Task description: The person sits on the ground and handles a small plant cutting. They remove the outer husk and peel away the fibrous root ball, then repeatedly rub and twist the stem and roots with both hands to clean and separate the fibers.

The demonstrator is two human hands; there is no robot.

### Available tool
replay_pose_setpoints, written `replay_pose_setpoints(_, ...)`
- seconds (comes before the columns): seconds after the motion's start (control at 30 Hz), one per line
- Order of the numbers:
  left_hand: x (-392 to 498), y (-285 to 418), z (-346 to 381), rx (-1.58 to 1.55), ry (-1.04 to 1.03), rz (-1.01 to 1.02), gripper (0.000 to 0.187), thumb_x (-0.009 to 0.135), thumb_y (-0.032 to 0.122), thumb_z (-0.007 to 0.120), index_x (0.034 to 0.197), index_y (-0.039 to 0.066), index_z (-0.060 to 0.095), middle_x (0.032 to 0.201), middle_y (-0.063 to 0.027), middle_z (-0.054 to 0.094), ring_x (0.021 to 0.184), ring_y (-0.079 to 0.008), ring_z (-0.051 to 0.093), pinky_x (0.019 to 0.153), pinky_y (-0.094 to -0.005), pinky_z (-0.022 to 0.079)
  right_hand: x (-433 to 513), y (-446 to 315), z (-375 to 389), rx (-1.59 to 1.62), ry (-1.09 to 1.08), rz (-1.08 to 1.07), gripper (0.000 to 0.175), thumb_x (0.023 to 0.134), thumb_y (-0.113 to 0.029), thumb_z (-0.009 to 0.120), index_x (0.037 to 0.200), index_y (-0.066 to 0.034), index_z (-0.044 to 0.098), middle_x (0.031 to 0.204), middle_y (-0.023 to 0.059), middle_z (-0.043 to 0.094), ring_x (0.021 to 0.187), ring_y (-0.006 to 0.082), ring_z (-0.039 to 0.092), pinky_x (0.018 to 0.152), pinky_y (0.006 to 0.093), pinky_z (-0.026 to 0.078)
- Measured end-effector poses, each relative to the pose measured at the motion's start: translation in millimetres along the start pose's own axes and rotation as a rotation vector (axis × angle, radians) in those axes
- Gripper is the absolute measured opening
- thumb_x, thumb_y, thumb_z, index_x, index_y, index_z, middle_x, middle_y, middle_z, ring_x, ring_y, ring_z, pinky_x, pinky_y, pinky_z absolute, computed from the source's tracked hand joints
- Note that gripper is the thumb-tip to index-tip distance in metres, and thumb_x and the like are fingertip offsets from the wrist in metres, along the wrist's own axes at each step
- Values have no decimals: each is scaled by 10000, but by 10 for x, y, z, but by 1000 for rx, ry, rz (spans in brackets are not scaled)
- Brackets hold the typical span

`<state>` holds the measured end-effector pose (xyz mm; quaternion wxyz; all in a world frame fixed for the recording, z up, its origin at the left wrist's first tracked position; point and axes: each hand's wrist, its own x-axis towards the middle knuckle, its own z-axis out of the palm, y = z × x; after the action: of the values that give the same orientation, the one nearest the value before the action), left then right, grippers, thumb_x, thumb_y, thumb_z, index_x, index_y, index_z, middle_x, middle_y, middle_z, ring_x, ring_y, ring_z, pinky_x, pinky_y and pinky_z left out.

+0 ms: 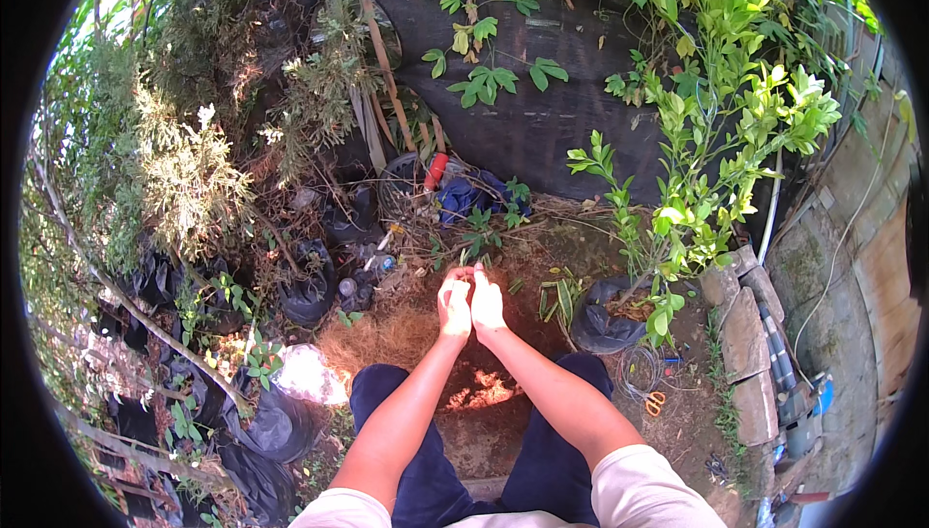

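Note:
My left hand (455,304) and my right hand (487,301) are held together in front of me, their wrists nearly touching and their fingers curled. A small dark patch shows between the fingertips, but whatever is inside the hands is hidden. Green leaf tips appear just beyond the fingers; whether they are held or lie behind cannot be told. Below and left of the hands spreads a mat of brown coconut-like fibre (381,339). Between my knees is a sunlit heap of reddish-brown loose material (483,390). Cut variegated leaves (562,299) lie to the right.
A potted shrub in a black plastic grow bag (606,325) stands at right. Near it lie a wire coil (640,368) and orange-handled scissors (655,403). Clear plastic (308,374) and black grow bags (308,285) line the left. Stone blocks (746,335) edge the right side.

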<state>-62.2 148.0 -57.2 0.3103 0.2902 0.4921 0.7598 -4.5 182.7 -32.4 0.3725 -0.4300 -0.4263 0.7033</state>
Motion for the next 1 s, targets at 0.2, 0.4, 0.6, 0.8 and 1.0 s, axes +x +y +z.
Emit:
replay_pose_setpoints(0.2,-36,67,55,0,25,26,311,905,273,524,1055,26,638,919,-18,642,804,-111,571,727,-267,456,-14,4,-3,-24,-21,-3,480,1017,-452,520,960,-21,722,848,73,708,772,161,644,697,327,491)
replay_pose_setpoints(0.4,-17,43,41,-45,57,-66,305,984,295,493,1059,32,628,929,-52,659,838,-153,618,766,-304,492,57,91,3,-137,19,-84,473,999,-413,531,1016,9,745,849,148,732,759,206,674,693,372,519)
replay_pose_setpoints(0.6,5,-25,41,-27,66,-33,258,1007,238,489,1043,38,649,957,-54,662,869,-161,622,811,-299,498,71,116,-23,-183,14,-90,426,988,-366,532,1006,-4,754,877,137,747,790,197,688,705,366,520)
replay_pose_setpoints(0.8,-7,-37,13,-68,35,-35,237,964,185,487,1044,44,660,956,-48,663,873,-163,625,816,-298,497,31,94,-15,-143,-26,-111,388,992,-328,525,1021,-11,747,875,97,739,791,162,674,698,344,517)
replay_pose_setpoints(1.0,-9,-51,2,-46,48,-46,262,937,194,477,1041,37,660,946,-38,662,859,-157,621,792,-291,488,70,143,-26,-58,-9,-26,375,990,-318,531,974,-7,740,842,87,724,764,149,653,690,343,511)
